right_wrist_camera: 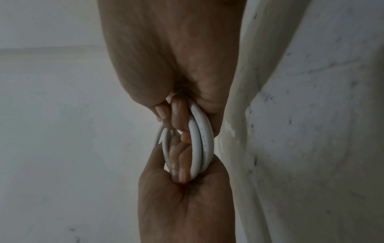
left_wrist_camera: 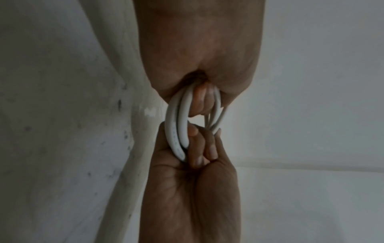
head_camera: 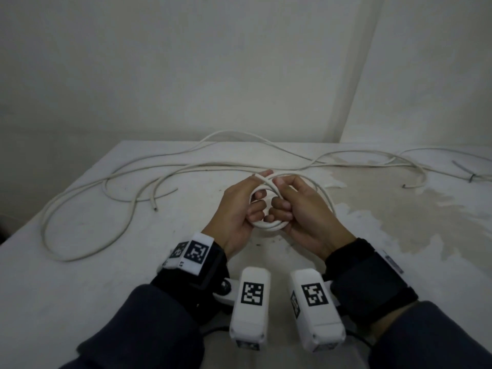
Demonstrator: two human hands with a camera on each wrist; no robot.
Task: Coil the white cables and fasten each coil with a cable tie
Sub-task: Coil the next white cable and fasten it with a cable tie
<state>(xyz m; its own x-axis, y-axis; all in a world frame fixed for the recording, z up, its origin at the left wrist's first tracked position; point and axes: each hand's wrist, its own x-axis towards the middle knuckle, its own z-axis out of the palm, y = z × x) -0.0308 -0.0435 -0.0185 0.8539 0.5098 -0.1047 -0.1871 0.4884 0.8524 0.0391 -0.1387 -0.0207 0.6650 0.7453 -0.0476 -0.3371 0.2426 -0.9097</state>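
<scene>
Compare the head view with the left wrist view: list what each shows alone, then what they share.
Head view only: loose white cable sprawled over the table, a second cable at far right beside what looks like a cable tie, and the wrist cameras. Left wrist view only: the coil's strands edge-on, side by side, with faint printing on the jacket. Both: the left hand and right hand gripping the coil from opposite sides.

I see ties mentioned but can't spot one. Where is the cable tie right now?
In the head view a thin grey cable tie lies at the far right edge of the table, beside the loose white cable, well away from both hands.
</scene>
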